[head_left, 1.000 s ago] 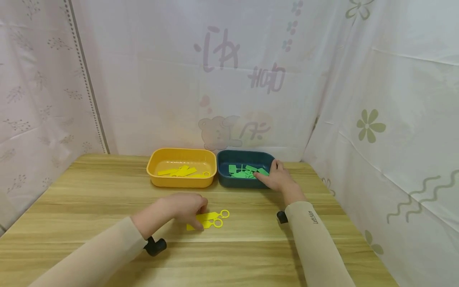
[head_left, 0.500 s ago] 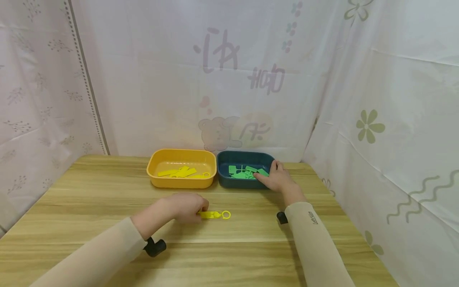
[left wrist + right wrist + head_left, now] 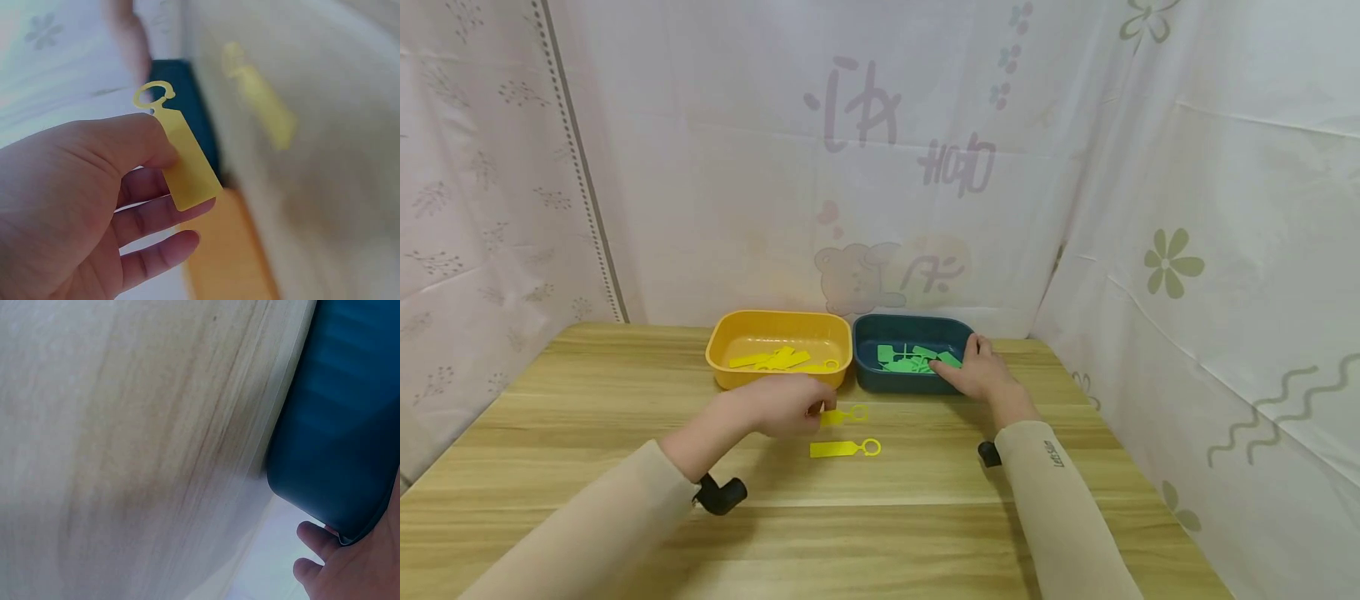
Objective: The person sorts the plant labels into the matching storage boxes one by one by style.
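My left hand [image 3: 790, 404] pinches a flat yellow tag with a ring hook [image 3: 187, 165] between thumb and fingers, above the table just in front of the yellow bin [image 3: 790, 327]. A second yellow tag [image 3: 833, 450] lies on the wood below it, its ring pointing right. At the back, my right hand [image 3: 985, 372] grips the right end of the dark teal bin [image 3: 337, 412]. Its thumb reaches over the inside, while fingers [image 3: 319, 540] curl round the outer corner in the right wrist view. Several green tags [image 3: 913, 363] lie inside that bin.
Several yellow tags [image 3: 786, 358] lie loose in the yellow bin, which stands directly left of the teal one. Behind the wooden table [image 3: 925, 533] hangs a pale printed curtain [image 3: 737, 167], which also runs along both sides.
The left hand picked up one of the two yellow tags from the table and has moved toward the yellow bin with it. The right hand stays on the teal bin.
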The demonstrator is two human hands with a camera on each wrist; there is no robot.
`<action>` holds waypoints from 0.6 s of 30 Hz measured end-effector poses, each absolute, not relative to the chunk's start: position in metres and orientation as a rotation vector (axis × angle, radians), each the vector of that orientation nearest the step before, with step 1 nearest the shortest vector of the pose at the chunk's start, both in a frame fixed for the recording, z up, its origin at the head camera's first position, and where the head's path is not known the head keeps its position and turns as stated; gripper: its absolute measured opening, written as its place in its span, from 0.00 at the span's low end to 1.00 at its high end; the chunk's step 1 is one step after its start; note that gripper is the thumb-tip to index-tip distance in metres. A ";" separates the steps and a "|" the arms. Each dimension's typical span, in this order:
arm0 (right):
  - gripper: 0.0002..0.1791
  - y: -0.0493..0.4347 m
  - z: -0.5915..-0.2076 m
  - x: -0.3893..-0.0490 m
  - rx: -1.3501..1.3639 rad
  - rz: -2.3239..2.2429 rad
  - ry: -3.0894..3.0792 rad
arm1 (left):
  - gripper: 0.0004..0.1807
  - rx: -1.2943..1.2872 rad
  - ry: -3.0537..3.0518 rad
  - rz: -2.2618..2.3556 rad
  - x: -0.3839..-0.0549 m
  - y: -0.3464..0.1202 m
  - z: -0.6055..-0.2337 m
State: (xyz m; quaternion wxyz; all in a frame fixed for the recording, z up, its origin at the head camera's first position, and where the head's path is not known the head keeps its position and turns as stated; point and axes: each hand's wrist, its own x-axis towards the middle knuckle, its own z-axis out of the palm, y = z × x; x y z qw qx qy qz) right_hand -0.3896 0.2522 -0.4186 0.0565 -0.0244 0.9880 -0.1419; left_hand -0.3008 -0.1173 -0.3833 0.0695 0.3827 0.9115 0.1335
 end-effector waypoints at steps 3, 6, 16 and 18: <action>0.70 0.253 -0.418 -0.390 -0.072 -0.432 2.996 | 0.05 1.202 2.801 0.465 -0.305 -0.124 -0.364; 0.70 0.253 -0.419 -0.390 -0.072 -0.427 2.996 | 0.06 1.213 2.868 0.537 -0.309 -0.131 -0.346; 0.70 0.253 -0.418 -0.390 -0.075 -0.417 2.997 | 0.13 1.002 3.013 0.809 -0.329 -0.164 -0.322; 0.70 0.253 -0.418 -0.390 -0.072 -0.422 2.996 | 0.14 0.960 3.052 0.827 -0.335 -0.170 -0.324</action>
